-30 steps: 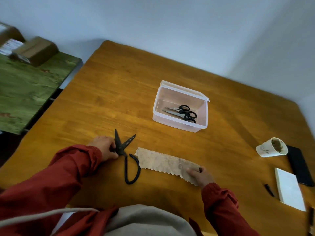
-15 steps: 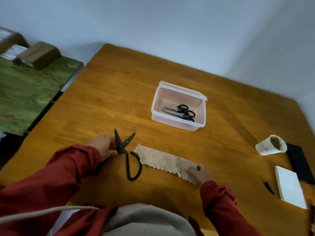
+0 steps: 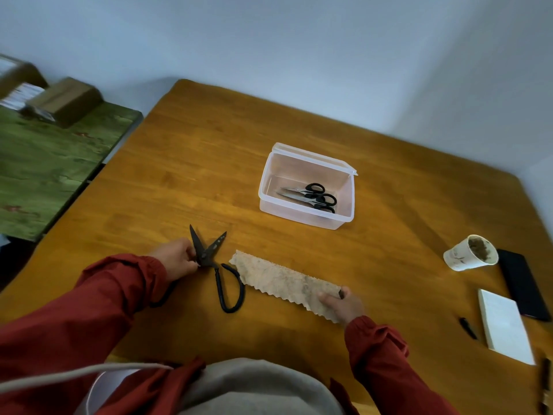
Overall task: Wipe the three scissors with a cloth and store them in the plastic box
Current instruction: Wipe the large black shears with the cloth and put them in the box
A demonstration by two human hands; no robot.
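Honey-brown wood fills most of the frame: a broad table (image 3: 209, 163) seen from above. Just above centre stands a clear rectangular plastic box (image 3: 302, 218), its hinged lid tipped open along the far edge. Inside it lie smaller steel scissors with black loop handles (image 3: 311, 196), side by side, blades pointing left; they look like two pairs, though they overlap.

Lower and to the left, a large pair of black iron scissors with long wire-like handle loops (image 3: 208, 254) lies flat on the wood, blades spread in a V toward the top of the frame. The left hand (image 3: 176, 260), coming out of a red sleeve, pinches these scissors at the base of the left blade by the pivot.

A long beige strip of stained cloth with zigzag-cut edges (image 3: 278, 280) stretches from beside the scissors' right handle loop toward the lower right. The right hand (image 3: 341, 304) has its fingers closed on the cloth's right end.

At the right edge are a tilted white paper cup with brown contents (image 3: 466, 256), a flat black phone (image 3: 522, 283), a white notepad (image 3: 504, 324) and a short black pen (image 3: 468, 327). In the upper left, a worn green surface (image 3: 45, 169) carries brown cardboard boxes (image 3: 65, 101).
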